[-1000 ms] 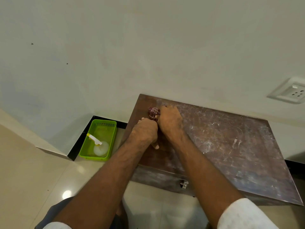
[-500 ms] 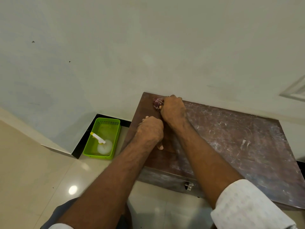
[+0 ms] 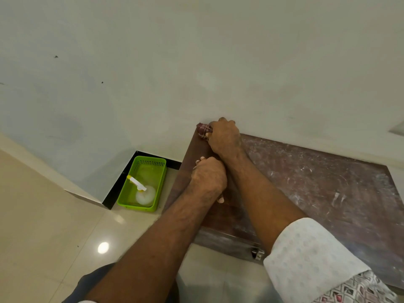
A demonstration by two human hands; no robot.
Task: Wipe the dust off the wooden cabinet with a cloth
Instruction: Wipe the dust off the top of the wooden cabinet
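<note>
A dark wooden cabinet [image 3: 317, 193] stands against the wall, its top streaked with white dust on the right; the left strip looks darker and cleaner. My right hand [image 3: 225, 136] grips a bunched red checked cloth [image 3: 204, 130] at the cabinet's far left corner, against the wall. My left hand [image 3: 208, 177] rests on the cabinet top just behind it, fingers curled, thumb tip showing; whether it holds anything is hidden.
A green plastic basket [image 3: 159, 165] sits on the tiled floor left of the cabinet, with a white spray bottle [image 3: 143, 193] lying in it. The wall runs right behind the cabinet. A metal latch [image 3: 258, 253] shows on the cabinet's front edge.
My right hand has pushed the cloth away from me to the far left corner by the wall. My left hand has stayed near the left edge.
</note>
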